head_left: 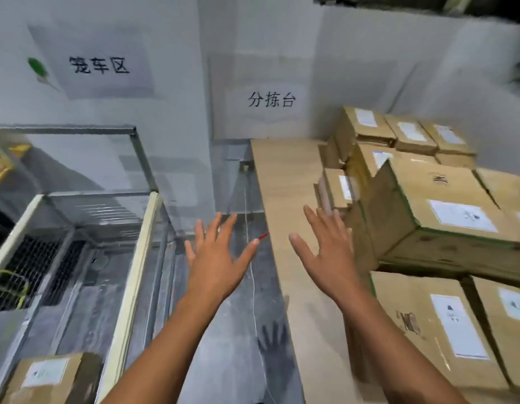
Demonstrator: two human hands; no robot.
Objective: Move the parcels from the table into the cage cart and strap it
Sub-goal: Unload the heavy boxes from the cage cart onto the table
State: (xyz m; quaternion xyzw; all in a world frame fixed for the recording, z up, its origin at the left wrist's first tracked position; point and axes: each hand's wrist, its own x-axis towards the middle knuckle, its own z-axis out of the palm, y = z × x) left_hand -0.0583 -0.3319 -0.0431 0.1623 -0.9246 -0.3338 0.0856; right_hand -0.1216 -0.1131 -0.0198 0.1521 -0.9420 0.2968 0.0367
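Fingers [314,224] over tan table [282,176], grey floor [232,330]

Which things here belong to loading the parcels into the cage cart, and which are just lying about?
Job: stacked parcels, table, cage cart, parcel in the cart, left hand, right hand, both open and empty.
Not the job: left wall sign, right wall sign.

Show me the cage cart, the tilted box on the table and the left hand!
cage cart [138,258], head view, on its cream side rail.
tilted box [462,215], head view, on its white label.
left hand [215,260], head view, on the back of the hand.
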